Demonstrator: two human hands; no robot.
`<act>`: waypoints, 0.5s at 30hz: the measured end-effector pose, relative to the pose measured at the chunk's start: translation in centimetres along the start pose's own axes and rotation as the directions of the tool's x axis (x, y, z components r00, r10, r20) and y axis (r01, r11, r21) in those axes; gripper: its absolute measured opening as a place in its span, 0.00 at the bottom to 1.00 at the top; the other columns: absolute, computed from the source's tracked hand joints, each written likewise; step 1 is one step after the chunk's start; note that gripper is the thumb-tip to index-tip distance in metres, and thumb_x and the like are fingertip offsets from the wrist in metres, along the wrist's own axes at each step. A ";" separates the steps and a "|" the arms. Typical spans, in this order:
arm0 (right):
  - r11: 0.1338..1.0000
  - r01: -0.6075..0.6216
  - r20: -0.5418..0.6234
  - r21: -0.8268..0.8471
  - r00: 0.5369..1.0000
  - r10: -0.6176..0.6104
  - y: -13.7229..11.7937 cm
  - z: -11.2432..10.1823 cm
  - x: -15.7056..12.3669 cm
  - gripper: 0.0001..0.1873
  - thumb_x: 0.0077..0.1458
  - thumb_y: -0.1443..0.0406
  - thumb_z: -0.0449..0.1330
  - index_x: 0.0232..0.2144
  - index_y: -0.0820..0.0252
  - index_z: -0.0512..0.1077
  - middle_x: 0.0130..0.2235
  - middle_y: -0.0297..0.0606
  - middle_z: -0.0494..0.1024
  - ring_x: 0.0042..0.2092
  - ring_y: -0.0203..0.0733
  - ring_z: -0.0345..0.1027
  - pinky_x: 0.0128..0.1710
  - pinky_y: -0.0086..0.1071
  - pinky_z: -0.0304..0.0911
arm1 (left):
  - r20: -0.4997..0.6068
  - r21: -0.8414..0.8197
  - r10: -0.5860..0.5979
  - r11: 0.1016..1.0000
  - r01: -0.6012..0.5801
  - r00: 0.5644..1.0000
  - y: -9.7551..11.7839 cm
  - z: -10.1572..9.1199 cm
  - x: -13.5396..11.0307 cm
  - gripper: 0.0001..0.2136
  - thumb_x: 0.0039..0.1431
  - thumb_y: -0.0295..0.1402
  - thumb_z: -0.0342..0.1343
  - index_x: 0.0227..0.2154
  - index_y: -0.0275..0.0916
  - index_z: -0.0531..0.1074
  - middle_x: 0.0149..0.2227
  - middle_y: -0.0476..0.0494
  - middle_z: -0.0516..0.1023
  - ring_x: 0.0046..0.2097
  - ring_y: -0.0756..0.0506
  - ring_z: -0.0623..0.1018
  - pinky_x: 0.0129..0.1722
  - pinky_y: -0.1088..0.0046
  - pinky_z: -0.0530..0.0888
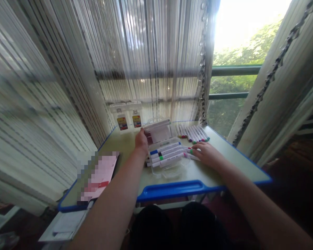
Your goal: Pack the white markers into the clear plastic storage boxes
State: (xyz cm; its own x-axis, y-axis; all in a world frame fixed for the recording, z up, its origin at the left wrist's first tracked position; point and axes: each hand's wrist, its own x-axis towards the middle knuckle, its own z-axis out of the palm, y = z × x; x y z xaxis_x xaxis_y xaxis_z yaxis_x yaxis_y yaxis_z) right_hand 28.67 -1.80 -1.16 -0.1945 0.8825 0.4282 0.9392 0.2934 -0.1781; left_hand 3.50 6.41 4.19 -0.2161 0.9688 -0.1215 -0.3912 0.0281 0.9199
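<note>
Beside boxes [122, 121] and lined-up markers [197, 133], left fingers [142, 134] grip a case [161, 133]; what right fingers [200, 146] hold is unclear.

Place: home, most likely
Curtains [159, 45]: sheer, stringy, far and left
Rails [236, 71]: green, far right
Trees [261, 45]: outdoors, beyond rails
Surface [241, 159]: small, blue-edged, moulded groove [172, 189] near side

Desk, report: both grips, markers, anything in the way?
Left grip holds open clear plastic case, left side. Right grip at slim white colour-capped markers. More markers lie across case. Nothing visibly blocking.
</note>
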 end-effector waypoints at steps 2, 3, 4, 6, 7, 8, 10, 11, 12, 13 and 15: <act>0.999 -0.028 -0.013 0.025 1.000 0.029 0.1 0.0 0.3 0.13 0.57 0.62 0.52 0.35 0.61 0.75 0.38 0.44 0.77 0.40 0.44 0.70 0.43 0.36 0.63 | -0.006 -0.021 0.004 1.000 -0.004 1.000 0.2 -0.1 0.0 0.17 0.61 0.41 0.41 0.26 0.37 0.67 0.20 0.49 0.71 0.19 0.50 0.71 0.23 0.73 0.70; 0.998 -0.043 -0.019 0.037 0.999 0.044 0.2 0.0 0.5 0.13 0.57 0.62 0.53 0.34 0.62 0.75 0.36 0.44 0.78 0.40 0.44 0.70 0.42 0.36 0.63 | -0.004 -0.023 0.007 1.000 -0.007 1.000 0.2 -0.1 0.0 0.16 0.61 0.41 0.41 0.26 0.37 0.67 0.20 0.49 0.71 0.20 0.50 0.72 0.24 0.74 0.70; 0.998 -0.050 -0.029 0.046 0.998 0.051 0.3 0.0 0.6 0.12 0.56 0.62 0.54 0.34 0.62 0.75 0.36 0.44 0.77 0.39 0.44 0.70 0.41 0.35 0.63 | 0.001 -0.021 0.010 1.000 -0.010 1.000 0.2 -0.1 0.0 0.16 0.61 0.41 0.41 0.26 0.37 0.67 0.20 0.49 0.71 0.21 0.50 0.72 0.25 0.74 0.71; 0.997 -0.047 -0.057 0.058 0.997 0.051 0.4 0.1 0.8 0.11 0.55 0.62 0.55 0.35 0.62 0.75 0.35 0.43 0.77 0.39 0.43 0.70 0.40 0.34 0.63 | 0.015 -0.012 0.009 1.000 -0.009 1.000 0.2 0.0 -0.2 0.15 0.60 0.42 0.43 0.27 0.37 0.67 0.20 0.49 0.71 0.22 0.49 0.73 0.26 0.74 0.71; 0.997 -0.038 -0.070 0.060 0.997 0.042 0.4 0.2 0.9 0.11 0.56 0.62 0.55 0.35 0.61 0.75 0.35 0.43 0.76 0.39 0.42 0.69 0.40 0.33 0.63 | 0.025 -0.008 0.007 1.000 -0.007 1.000 0.1 0.0 -0.3 0.15 0.60 0.42 0.44 0.27 0.37 0.67 0.20 0.49 0.71 0.23 0.49 0.73 0.26 0.73 0.71; 0.998 -0.030 -0.079 0.061 0.996 0.035 0.4 0.2 0.9 0.11 0.56 0.63 0.55 0.35 0.61 0.75 0.35 0.43 0.76 0.39 0.42 0.69 0.41 0.33 0.62 | 0.031 -0.006 0.005 1.000 -0.004 1.000 0.1 0.1 -0.4 0.15 0.60 0.42 0.44 0.26 0.37 0.67 0.19 0.49 0.70 0.22 0.49 0.73 0.26 0.73 0.71; 0.998 -0.030 -0.098 0.056 0.995 0.035 0.4 0.3 1.0 0.11 0.57 0.63 0.54 0.35 0.61 0.75 0.36 0.43 0.75 0.39 0.42 0.69 0.41 0.33 0.62 | 0.035 0.002 0.006 1.000 -0.006 0.999 0.0 0.1 -0.6 0.15 0.59 0.42 0.44 0.26 0.37 0.67 0.19 0.50 0.69 0.22 0.49 0.72 0.25 0.74 0.70; 0.998 -0.033 -0.115 0.054 0.993 0.039 0.4 0.2 0.9 0.12 0.57 0.63 0.53 0.35 0.61 0.75 0.36 0.43 0.75 0.38 0.42 0.69 0.40 0.33 0.62 | 0.030 0.011 0.008 1.000 -0.009 1.000 -0.1 0.2 -0.6 0.15 0.59 0.42 0.44 0.26 0.37 0.67 0.18 0.50 0.69 0.21 0.49 0.72 0.24 0.74 0.69; 0.998 -0.035 -0.141 0.054 0.989 0.042 0.4 0.2 0.8 0.12 0.58 0.63 0.53 0.35 0.62 0.74 0.36 0.43 0.74 0.38 0.42 0.69 0.39 0.33 0.62 | 0.026 0.024 0.011 1.000 -0.012 1.000 -0.2 0.2 -0.6 0.15 0.59 0.42 0.44 0.26 0.38 0.67 0.18 0.51 0.68 0.20 0.50 0.71 0.24 0.74 0.69; 0.998 -0.035 -0.174 0.055 0.984 0.044 0.4 0.1 0.7 0.12 0.58 0.62 0.52 0.35 0.62 0.74 0.36 0.44 0.74 0.37 0.41 0.69 0.38 0.33 0.63 | 0.022 0.038 0.015 0.999 -0.015 1.000 -0.3 0.2 -0.7 0.15 0.59 0.42 0.44 0.25 0.37 0.67 0.18 0.51 0.68 0.19 0.50 0.70 0.23 0.74 0.68; 0.999 -0.014 -0.242 0.047 0.970 0.025 0.3 -0.2 0.5 0.13 0.60 0.62 0.51 0.36 0.62 0.73 0.37 0.44 0.74 0.37 0.42 0.69 0.37 0.33 0.63 | 0.028 0.066 0.011 0.998 -0.013 1.000 -0.5 0.1 -0.7 0.16 0.57 0.44 0.46 0.24 0.37 0.67 0.19 0.50 0.69 0.18 0.50 0.69 0.21 0.74 0.66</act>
State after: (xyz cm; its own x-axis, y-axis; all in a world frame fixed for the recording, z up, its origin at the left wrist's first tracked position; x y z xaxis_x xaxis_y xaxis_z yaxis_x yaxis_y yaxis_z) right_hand 28.96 -1.33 -0.80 -0.0969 0.7742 0.6255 0.9276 0.2981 -0.2253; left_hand 3.92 5.74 3.89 -0.1953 0.9755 -0.1012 -0.3289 0.0320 0.9438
